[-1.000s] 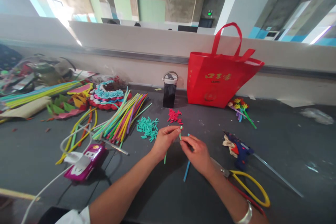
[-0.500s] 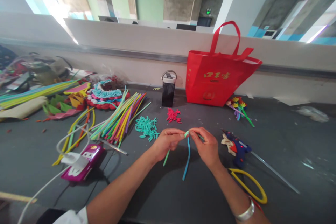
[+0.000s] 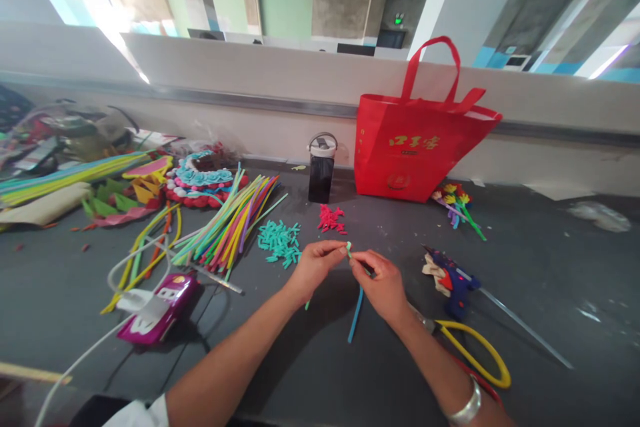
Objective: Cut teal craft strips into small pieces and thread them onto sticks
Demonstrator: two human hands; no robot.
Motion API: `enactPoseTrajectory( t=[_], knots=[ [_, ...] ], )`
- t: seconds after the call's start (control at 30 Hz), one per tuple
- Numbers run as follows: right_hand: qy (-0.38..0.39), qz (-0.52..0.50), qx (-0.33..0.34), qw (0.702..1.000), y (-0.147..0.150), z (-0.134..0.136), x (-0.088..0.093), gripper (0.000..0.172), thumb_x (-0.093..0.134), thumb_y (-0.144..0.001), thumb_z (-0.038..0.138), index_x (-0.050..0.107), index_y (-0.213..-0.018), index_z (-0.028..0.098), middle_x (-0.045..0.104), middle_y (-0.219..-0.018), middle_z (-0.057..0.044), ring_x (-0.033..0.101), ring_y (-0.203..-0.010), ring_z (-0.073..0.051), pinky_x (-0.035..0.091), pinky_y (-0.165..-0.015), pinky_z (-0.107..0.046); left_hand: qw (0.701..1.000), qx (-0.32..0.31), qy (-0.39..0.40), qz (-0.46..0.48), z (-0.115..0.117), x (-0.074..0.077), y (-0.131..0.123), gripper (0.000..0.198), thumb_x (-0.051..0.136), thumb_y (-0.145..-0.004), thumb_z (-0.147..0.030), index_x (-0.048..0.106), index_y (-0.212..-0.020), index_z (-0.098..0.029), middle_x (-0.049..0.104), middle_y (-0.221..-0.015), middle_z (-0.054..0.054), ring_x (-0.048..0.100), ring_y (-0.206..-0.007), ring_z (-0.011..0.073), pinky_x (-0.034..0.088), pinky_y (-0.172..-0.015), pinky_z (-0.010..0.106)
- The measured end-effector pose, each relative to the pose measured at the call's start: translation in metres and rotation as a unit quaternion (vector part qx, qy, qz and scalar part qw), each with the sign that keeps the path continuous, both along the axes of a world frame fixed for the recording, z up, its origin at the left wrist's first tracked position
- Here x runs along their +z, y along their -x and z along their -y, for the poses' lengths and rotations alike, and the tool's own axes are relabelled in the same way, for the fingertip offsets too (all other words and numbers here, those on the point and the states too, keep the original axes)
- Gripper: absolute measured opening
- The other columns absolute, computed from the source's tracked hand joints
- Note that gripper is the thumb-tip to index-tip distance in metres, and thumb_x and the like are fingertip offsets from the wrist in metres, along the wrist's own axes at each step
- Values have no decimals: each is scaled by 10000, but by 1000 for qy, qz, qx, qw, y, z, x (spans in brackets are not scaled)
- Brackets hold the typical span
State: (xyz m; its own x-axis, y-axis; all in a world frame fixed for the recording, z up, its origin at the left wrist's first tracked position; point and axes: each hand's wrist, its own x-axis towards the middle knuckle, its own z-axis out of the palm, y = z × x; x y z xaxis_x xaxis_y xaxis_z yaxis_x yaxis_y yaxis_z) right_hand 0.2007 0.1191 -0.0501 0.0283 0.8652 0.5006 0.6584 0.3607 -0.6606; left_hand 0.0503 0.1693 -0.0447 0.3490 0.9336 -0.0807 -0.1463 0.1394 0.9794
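My left hand (image 3: 316, 270) pinches a light green pipe cleaner (image 3: 349, 249) between thumb and forefinger. A small bend of it shows at the fingertips, and its tail pokes out below the palm. From the other side, my right hand (image 3: 383, 285) grips the same pipe cleaner with closed fingers, which hide part of it. Below the right hand lies a blue pipe cleaner (image 3: 356, 317) on the dark table, its upper end covered by the fingers. Teal cut pieces (image 3: 279, 242) are piled just left of my left hand, and red cut pieces (image 3: 331, 219) lie beyond both hands.
A bundle of coloured pipe cleaners (image 3: 230, 227) and a purple power strip (image 3: 160, 310) with a white cord lie left. A black bottle (image 3: 321, 177) and red bag (image 3: 420, 153) stand behind. Right are a blue glue gun (image 3: 455, 283) and yellow-handled scissors (image 3: 500, 360).
Both hands have shifted slightly; my right hand has come left and lower. The bend in the green pipe cleaner now stands more upright at the fingertips. The blue one stays put.
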Motion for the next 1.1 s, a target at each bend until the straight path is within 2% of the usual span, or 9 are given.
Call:
enactPoseTrajectory(
  t=[0.07, 0.13, 0.23, 0.33, 0.6, 0.73, 0.8, 0.97, 1.1],
  knots=[
    [-8, 25, -13, 1000, -3, 0, 0, 151, 537, -868, 214, 684, -835, 211, 637, -722, 1, 600, -674, -136, 439, -667, -235, 1000, 1, -31, -4, -1, -1, -2, 292, 755, -656, -395, 761, -840, -169, 676, -701, 18, 534, -624, 115, 402, -615, 234],
    [-9, 42, -21, 999, -5, 0, 0, 156, 530, -881, 230, 683, -855, 218, 644, -748, -6, 606, -701, -142, 442, -683, -240, 998, -9, -54, -8, -2, 0, -2, 265, 754, -655, -379, 759, -814, -167, 708, -800, 39, 576, -721, 141, 424, -704, 248],
    [-10, 44, -19, 999, -5, 1, 1, 168, 513, -898, 248, 678, -876, 225, 647, -773, -14, 608, -723, -147, 450, -687, -244, 999, -27, -33, -22, -2, 1, 0, 275, 735, -682, -384, 748, -835, -156, 677, -746, 22, 521, -621, 103, 388, -598, 217],
    [-11, 33, -10, 999, -4, 2, 2, 174, 508, -899, 255, 676, -861, 227, 642, -757, -13, 603, -696, -145, 455, -672, -244, 999, -42, 14, 5, -3, 1, 3, 310, 742, -679, -386, 738, -875, -146, 631, -692, 4, 426, -514, 64, 307, -491, 203],
    [5, 29, -20, 999, -5, 0, -1, 156, 526, -878, 230, 681, -868, 222, 657, -776, -12, 615, -721, -153, 449, -696, -252, 979, -56, 125, 152, -6, 2, 6, 229, 768, -650, -270, 699, -802, -114, 634, -712, 35, 563, -639, 105, 395, -576, 208],
    [19, 26, -21, 999, -5, -1, -1, 146, 535, -866, 218, 679, -840, 218, 659, -774, -10, 618, -732, -155, 448, -709, -257, 979, -55, 114, 159, -5, 4, 5, 198, 741, -669, -279, 641, -761, -134, 664, -797, 42, 571, -613, 98, 404, -563, 216],
    [21, 15, -22, 999, -4, -1, 0, 141, 540, -858, 221, 679, -838, 217, 657, -768, -11, 616, -716, -153, 455, -696, -257, 984, -54, 91, 146, -4, 4, 4, 184, 723, -689, -276, 621, -753, -137, 660, -773, 32, 544, -566, 82, 395, -542, 213],
    [48, -49, -14, 998, -3, 0, 5, 215, 549, -850, 253, 668, -1025, 213, 682, -851, -33, 623, -694, -147, 494, -645, -248, 988, -84, 61, 111, 0, 6, 3, 194, 725, -699, -286, 621, -747, -129, 647, -711, 17, 509, -524, 67, 383, -532, 210],
    [62, -91, 10, 994, -4, 0, 8, 193, 536, -867, 276, 695, -960, 216, 703, -877, -34, 653, -765, -158, 512, -675, -251, 988, -111, 61, 88, 2, 4, 2, 257, 738, -693, -347, 630, -777, -129, 654, -720, 20, 543, -531, 77, 369, -511, 207]
  ],
)
